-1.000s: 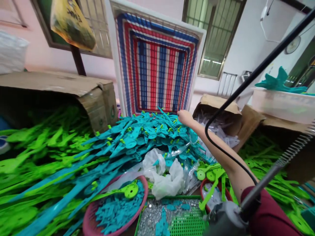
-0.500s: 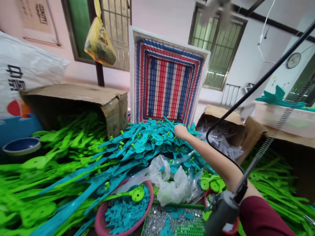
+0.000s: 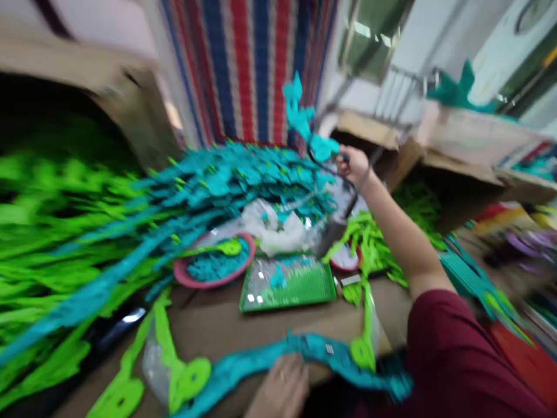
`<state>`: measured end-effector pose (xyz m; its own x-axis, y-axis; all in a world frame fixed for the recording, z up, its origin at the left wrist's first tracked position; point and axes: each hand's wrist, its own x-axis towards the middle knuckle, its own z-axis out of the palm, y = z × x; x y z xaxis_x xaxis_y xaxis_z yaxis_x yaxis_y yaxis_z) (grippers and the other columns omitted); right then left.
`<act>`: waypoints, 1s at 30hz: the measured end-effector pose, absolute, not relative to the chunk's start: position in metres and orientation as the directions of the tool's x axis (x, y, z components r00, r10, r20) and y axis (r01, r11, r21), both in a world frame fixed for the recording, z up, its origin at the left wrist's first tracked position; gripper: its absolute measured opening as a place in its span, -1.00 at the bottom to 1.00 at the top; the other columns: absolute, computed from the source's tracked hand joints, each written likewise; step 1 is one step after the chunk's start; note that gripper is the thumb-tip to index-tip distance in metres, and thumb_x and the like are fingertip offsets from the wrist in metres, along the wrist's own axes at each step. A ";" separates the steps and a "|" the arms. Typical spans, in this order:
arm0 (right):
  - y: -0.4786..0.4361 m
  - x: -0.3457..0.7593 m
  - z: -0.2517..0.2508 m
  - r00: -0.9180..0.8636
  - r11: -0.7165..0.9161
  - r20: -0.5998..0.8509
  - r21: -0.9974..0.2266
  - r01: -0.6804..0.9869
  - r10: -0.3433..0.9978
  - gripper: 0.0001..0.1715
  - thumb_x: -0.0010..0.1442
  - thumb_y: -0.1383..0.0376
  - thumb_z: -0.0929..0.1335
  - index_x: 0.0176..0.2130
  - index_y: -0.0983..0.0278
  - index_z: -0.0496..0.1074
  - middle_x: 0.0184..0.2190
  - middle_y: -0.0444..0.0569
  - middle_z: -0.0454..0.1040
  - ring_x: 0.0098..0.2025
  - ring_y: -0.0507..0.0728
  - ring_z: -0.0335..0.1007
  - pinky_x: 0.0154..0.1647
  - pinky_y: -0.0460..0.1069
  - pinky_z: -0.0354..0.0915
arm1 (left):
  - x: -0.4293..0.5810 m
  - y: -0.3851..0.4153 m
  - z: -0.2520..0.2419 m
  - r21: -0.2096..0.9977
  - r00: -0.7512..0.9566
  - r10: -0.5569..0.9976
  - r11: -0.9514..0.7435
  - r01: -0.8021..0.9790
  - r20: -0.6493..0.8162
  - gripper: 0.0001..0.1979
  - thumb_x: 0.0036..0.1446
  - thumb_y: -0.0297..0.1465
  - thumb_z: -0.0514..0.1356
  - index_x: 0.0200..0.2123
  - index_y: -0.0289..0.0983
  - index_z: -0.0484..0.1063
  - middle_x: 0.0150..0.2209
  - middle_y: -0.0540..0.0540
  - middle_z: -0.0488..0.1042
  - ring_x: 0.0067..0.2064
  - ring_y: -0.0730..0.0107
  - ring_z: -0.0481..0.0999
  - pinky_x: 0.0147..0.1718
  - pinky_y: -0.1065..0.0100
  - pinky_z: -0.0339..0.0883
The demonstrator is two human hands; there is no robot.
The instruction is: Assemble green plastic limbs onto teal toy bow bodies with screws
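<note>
My right hand [image 3: 354, 165] is raised at arm's length, closed on the end of a teal plastic part [image 3: 304, 125] with a jagged, leaf-like outline. Behind that part lies a large pile of similar teal plastic parts [image 3: 235, 171] with small light-green pegs. At the table's near edge, my left hand [image 3: 281, 386] has its fingers bent onto a long teal plastic strip [image 3: 252, 357]. Motion blur softens both hands. Bright green parts with round, holed ends [image 3: 194, 377] lie to the left of the strip, and another green part [image 3: 363, 351] touches it on the right.
A pink basket [image 3: 250, 255] of small teal pieces stands beside a green tray [image 3: 287, 302] with small shiny bits. A grey tool [image 3: 333, 232] hangs near a red bowl [image 3: 348, 267]. Long green parts [image 3: 43, 232] heap up on the left. Cardboard boxes [image 3: 130, 116] stand behind.
My right hand has come up off the teal pile with a teal part in it. The view has dipped, bringing my left hand and the long teal strip into sight.
</note>
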<state>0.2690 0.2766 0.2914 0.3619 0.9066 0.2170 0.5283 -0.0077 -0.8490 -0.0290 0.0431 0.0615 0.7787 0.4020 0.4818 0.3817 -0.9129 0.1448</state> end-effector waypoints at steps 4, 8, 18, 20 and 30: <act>0.145 0.343 0.273 0.553 -0.120 0.156 -0.895 0.430 0.819 -0.43 0.42 0.21 0.02 -0.35 0.37 0.43 -0.45 -0.30 0.47 -0.32 -0.11 0.57 -0.48 -0.17 0.01 | -0.020 0.000 0.019 0.216 0.746 0.405 -0.914 0.343 0.529 -0.73 0.29 -0.50 0.21 0.05 -0.32 0.48 0.03 -0.33 0.57 0.05 -0.02 0.57 -0.02 0.00 0.46; -0.028 0.371 0.239 0.633 -0.030 0.151 -0.963 0.266 0.759 -0.53 0.25 0.13 0.22 -0.60 0.31 0.19 -0.67 -0.41 0.29 -0.73 -0.30 0.14 -0.65 -0.12 -0.15 | -0.018 -0.027 0.022 0.313 0.653 0.450 -0.893 0.324 0.609 -0.70 0.21 -0.54 0.28 0.02 -0.31 0.48 -0.04 -0.27 0.62 0.03 0.03 0.59 0.01 0.06 0.43; -0.216 0.237 0.042 0.805 0.141 -0.105 -0.963 -0.228 0.584 -0.57 0.15 -0.05 0.47 -0.31 0.12 0.25 -0.68 -0.38 0.21 -0.73 -0.08 0.08 -0.68 -0.18 0.17 | 0.147 -0.099 0.068 0.958 0.825 0.564 0.255 -0.131 -0.037 -0.47 0.19 -0.11 0.30 0.10 -0.26 0.31 -0.11 -0.18 0.57 -0.10 0.16 0.59 -0.09 0.15 0.49; -0.216 0.228 0.029 0.827 0.191 -0.094 -0.953 -0.236 0.554 -0.58 0.14 -0.05 0.48 -0.23 0.08 0.28 -0.67 -0.39 0.24 -0.71 -0.08 0.10 -0.67 -0.19 0.18 | 0.162 -0.104 0.066 0.913 0.849 0.521 0.384 -0.135 -0.093 -0.50 0.22 -0.09 0.26 0.08 -0.25 0.29 -0.35 -0.04 0.53 -0.33 0.27 0.57 -0.28 0.24 0.47; -0.188 0.235 0.039 0.636 0.085 0.310 -0.930 0.359 0.706 -0.78 0.39 0.18 0.29 -0.07 0.20 0.47 -0.30 -0.05 0.55 -0.32 0.08 0.50 -0.35 -0.01 0.44 | 0.097 -0.063 0.090 0.979 0.628 0.766 -0.200 0.031 0.137 -0.77 0.26 -0.20 0.19 -0.12 -0.20 0.40 -0.19 -0.06 0.54 -0.16 0.25 0.52 -0.11 0.28 0.35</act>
<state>0.2351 -0.1882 0.0392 0.6361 0.7064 0.3103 0.3588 0.0852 -0.9295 0.0968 -0.0627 0.0896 0.6276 0.7664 0.1371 0.0307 -0.2004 0.9792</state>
